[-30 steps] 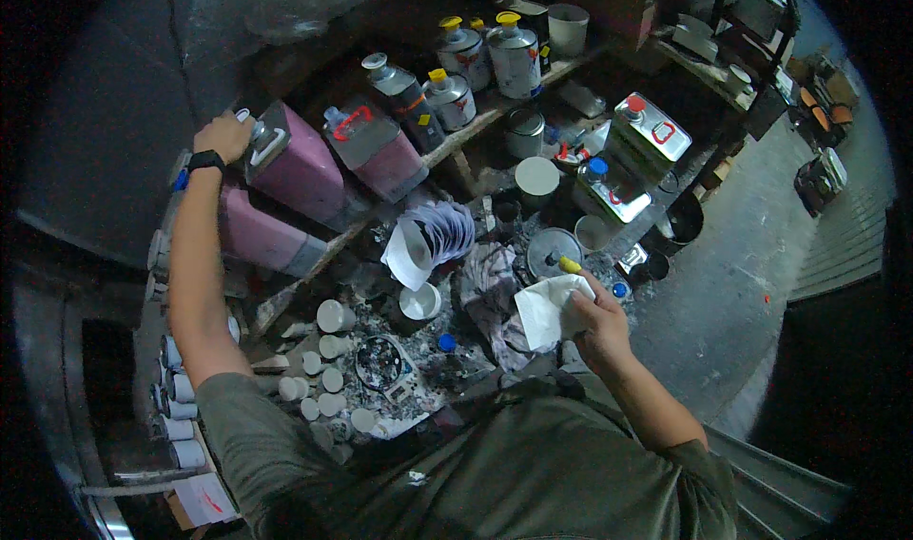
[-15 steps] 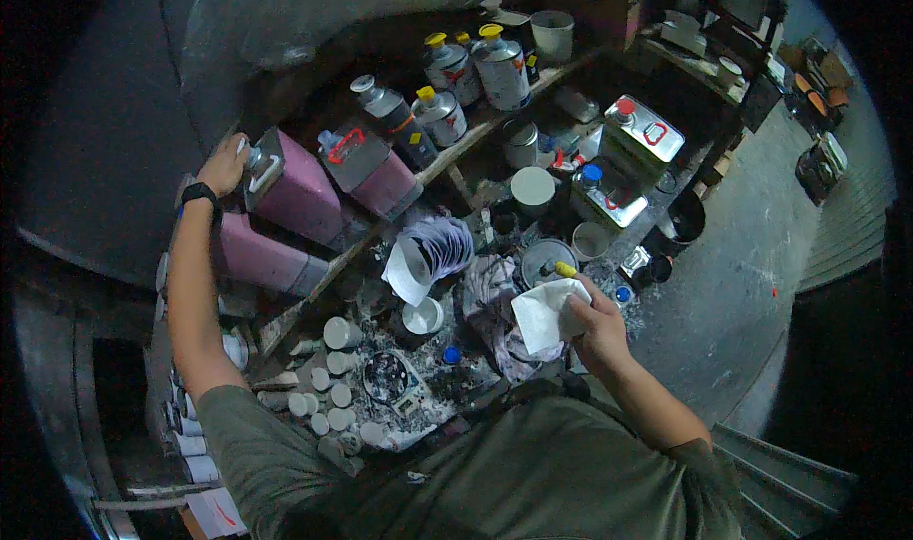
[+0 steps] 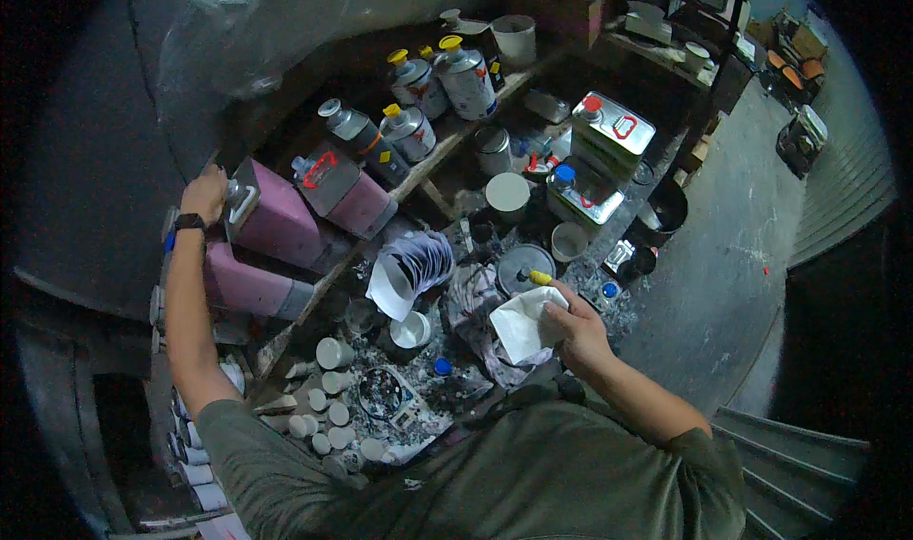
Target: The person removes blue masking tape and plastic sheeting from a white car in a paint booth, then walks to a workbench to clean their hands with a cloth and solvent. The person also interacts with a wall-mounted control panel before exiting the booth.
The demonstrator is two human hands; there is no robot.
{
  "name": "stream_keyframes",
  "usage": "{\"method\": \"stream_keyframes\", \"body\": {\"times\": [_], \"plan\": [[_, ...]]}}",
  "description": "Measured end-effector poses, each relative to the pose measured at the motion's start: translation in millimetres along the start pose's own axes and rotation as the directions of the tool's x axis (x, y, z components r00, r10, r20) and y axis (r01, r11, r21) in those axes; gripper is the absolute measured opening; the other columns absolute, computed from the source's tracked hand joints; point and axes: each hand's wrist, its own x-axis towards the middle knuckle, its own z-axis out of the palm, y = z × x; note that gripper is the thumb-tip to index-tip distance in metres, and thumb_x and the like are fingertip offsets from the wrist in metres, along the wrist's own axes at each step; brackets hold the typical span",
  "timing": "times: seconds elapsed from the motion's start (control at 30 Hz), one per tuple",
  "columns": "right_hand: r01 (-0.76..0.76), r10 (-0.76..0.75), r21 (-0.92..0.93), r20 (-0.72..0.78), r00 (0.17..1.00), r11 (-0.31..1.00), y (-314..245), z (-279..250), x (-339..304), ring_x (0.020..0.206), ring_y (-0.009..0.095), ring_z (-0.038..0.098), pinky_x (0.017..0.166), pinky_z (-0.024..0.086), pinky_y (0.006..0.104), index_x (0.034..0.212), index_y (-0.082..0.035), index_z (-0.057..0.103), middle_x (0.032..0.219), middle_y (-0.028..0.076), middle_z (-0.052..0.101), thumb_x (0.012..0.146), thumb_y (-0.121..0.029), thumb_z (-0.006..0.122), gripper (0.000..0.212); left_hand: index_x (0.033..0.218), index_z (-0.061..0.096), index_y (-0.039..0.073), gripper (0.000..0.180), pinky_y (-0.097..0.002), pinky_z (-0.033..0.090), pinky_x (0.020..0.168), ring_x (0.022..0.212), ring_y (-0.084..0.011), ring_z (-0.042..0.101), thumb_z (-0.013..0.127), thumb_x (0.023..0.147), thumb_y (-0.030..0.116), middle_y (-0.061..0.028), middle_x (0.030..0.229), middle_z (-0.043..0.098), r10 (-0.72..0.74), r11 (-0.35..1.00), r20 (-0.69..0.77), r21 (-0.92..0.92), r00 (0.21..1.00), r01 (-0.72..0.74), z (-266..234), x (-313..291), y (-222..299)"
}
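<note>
My left hand reaches to the far left, against the top end of a pink metal can beside its spout cap. Its fingers are curled and partly hidden, so what they grip does not show. In my right hand is an opened white paper cone strainer, pinched by its edge between thumb and fingers above a crumpled rag. A fanned stack of similar paper cones lies left of the rag. Next to that stack stands a white cup.
Bottles with yellow caps and another pink can line the wooden shelf. Green-sided cans stand at the right. A paint-spattered scale, small white-lidded pots and a round tin lid crowd the bench.
The whole view has shifted, so the bench things sit further left. My left hand stays by the pink can's cap, and the paper strainer in my right hand has opened wider.
</note>
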Motion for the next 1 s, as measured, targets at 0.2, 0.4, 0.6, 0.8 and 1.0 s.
{"method": "stream_keyframes", "body": {"times": [0.2,0.4,0.6,0.8,1.0], "plan": [[-0.004,0.005,-0.032,0.028,1.0,0.999,-4,1,-7,0.116,0.024,0.063,0.102,0.051,0.0396,0.152,-0.006,0.045,0.13,0.012,0.063,0.104,-0.007,0.051,0.048,0.147,0.044,0.003,0.053,-0.0552,0.052,0.094,0.109,-0.0473,0.065,0.036,0.106,0.037,-0.0268,0.122,0.067,-0.077,0.997,0.068,0.015,0.995,0.076,-17,-4,6],[0.037,-0.034,-0.065,0.037,0.999,0.997,-6,-1,-12,0.117,0.025,0.063,0.102,0.051,0.04,0.153,-0.005,0.044,0.131,0.013,0.062,0.103,-0.005,0.051,0.05,0.151,0.043,0.003,0.053,-0.0509,0.046,0.108,0.129,-0.0437,0.055,0.042,0.101,0.019,-0.0253,0.146,0.053,-0.022,0.996,0.121,-0.084,0.992,0.033,24,20,-15],[0.012,-0.01,-0.026,0.052,0.999,1.0,4,-5,-15,0.116,0.026,0.064,0.101,0.052,0.0426,0.153,-0.008,0.044,0.13,0.013,0.063,0.103,-0.006,0.052,0.051,0.159,0.031,0.007,0.058,-0.0446,0.035,0.118,0.146,-0.0408,0.038,0.036,0.109,0.035,-0.0256,0.158,0.039,0.115,0.881,-0.23,-0.426,0.966,-0.207,77,11,-47],[0.02,-0.02,0.008,-0.068,0.997,1.0,-8,12,-21,0.089,0.014,0.061,0.076,0.051,0.0276,0.152,-0.007,0.045,0.111,0.006,0.065,0.104,-0.009,0.05,0.048,0.159,0.039,0.021,0.062,-0.0505,0.034,0.117,0.142,-0.0445,0.041,0.038,0.107,0.054,-0.0201,0.159,0.037,-0.108,0.826,-0.625,-0.489,0.774,-0.28,-20,-80,93],[0.131,-0.129,0.032,-0.048,0.99,0.991,-6,60,-20,0.118,0.024,0.062,0.101,0.052,0.0423,0.149,-0.006,0.049,0.133,0.011,0.062,0.106,-0.015,0.052,0.044,0.144,0.061,0.026,0.05,-0.0507,0.033,0.117,0.143,-0.0335,0.04,0.052,0.102,0.051,-0.0112,0.156,0.043,0.184,0.593,-0.776,-0.402,0.604,-0.698,-62,-232,299]]}}
